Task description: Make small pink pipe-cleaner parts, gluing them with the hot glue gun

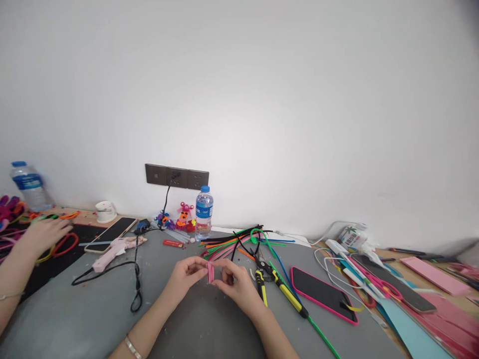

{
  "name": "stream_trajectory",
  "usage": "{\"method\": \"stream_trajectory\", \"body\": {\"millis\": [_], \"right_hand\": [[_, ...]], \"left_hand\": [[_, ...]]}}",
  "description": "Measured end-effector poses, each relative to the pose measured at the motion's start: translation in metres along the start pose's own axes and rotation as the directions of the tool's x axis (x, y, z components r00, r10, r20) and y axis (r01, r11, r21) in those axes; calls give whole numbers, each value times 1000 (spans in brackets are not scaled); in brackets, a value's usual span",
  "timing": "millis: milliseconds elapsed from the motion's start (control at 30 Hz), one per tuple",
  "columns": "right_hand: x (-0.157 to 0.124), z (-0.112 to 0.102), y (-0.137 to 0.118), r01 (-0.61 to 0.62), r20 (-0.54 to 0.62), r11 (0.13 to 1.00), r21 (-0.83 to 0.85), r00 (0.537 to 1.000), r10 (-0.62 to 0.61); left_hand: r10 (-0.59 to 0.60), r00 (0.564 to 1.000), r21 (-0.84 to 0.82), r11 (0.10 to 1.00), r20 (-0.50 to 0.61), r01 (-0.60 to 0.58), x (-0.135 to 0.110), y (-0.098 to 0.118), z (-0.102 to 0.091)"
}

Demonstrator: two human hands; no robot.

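Above the middle of the grey mat (202, 324), a small folded bundle of pink pipe cleaner (210, 273) stands between my two hands. My left hand (189, 274) pinches it from the left with thumb and index finger. From the other side, the thumb and index finger of my right hand (234, 281) close on its right edge. Just behind lies a loose pile of coloured pipe cleaners (228, 244) in orange, pink, green and black. Yellow-and-black pliers (269, 274) rest to the right of my right hand, handles towards me.
A water bottle (204, 214) stands near the wall beside small pipe-cleaner figures (183, 217). Left are a pink glue gun (112, 252) with its black cord and a phone (111, 234). Another person's hand (47, 234) reaches in. A pink-cased phone (324, 294) and scissors (377, 284) lie right.
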State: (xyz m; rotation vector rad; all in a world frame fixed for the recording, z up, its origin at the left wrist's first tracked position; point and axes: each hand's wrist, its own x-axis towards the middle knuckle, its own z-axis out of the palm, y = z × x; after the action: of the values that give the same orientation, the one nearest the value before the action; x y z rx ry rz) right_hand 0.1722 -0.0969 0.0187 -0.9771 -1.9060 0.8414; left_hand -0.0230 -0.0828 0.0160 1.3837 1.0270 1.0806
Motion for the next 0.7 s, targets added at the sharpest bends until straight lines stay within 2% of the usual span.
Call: {"method": "stream_trajectory", "body": {"millis": [700], "right_hand": [[2,1,2,-8,2,1000,19,1000,8]], "left_hand": [[2,1000,-18,1000,-10,-2,0,-2,0]]}}
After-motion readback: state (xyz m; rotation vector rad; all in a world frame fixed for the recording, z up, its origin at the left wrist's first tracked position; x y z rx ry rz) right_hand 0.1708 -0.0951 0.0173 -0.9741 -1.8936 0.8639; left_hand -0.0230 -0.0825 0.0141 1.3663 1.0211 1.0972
